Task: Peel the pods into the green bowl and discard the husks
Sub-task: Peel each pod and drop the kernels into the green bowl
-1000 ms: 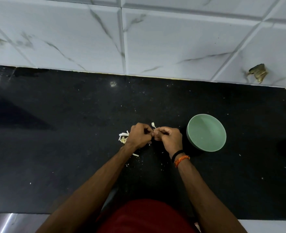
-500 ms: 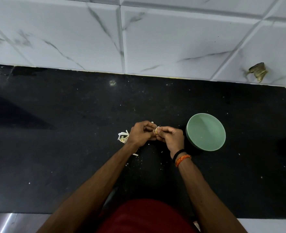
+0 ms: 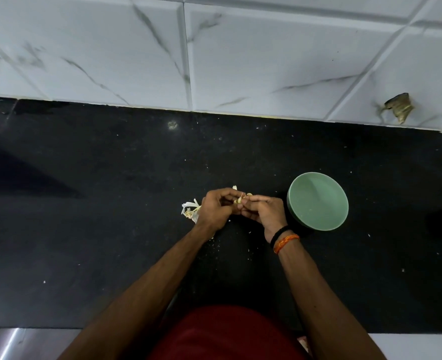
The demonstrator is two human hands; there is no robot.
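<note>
A small pale pod [image 3: 239, 200] sits between my two hands above the black counter. My left hand [image 3: 216, 207] and my right hand [image 3: 262, 211] both pinch it with curled fingertips, knuckles close together. Loose pale husk bits stick up just behind the fingers. A little heap of white husks [image 3: 189, 208] lies on the counter, partly hidden behind my left hand. The green bowl [image 3: 317, 201] stands just right of my right hand; its inside looks almost bare.
The black counter [image 3: 110, 190] carries scattered pale crumbs. A white marble-tiled wall [image 3: 240, 61] closes the back, with a broken brownish hole [image 3: 399, 107] at the far right. The counter's front edge runs near my red shirt [image 3: 227, 333].
My hands have stayed in place, working the pod between the fingertips; the husk piece that stuck up a second ago is lower now.
</note>
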